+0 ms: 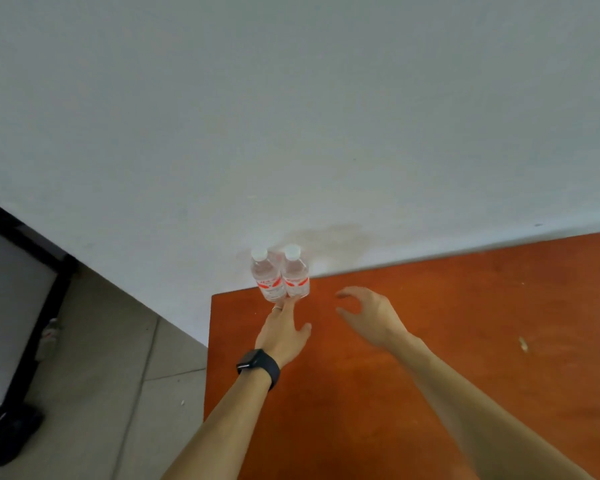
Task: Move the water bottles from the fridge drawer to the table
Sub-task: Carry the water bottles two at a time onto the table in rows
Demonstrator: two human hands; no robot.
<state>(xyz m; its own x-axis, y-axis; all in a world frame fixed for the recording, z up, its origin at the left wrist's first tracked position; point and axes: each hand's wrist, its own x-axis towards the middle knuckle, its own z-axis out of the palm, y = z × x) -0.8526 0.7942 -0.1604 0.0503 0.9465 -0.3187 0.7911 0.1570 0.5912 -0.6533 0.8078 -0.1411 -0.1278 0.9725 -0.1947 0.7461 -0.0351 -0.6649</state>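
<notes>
Two water bottles [295, 277] stand upright and touching each other at the far left corner of the worktop [447, 341], close to the white wall [291, 133]. Your left hand [283, 332], smartwatch [258, 365] on the wrist, lies with straight fingers [289, 306] touching the bottles' bases. Your right hand [371, 313] hovers near, fingers apart and loosely curled, holding nothing. Likely step: settling the pair in place. Nudge low and gently. They sit near the worktop's edge, and a push higher up could tip them.

Single head view, looking down over table [430, 341] corner, wall close behind
</notes>
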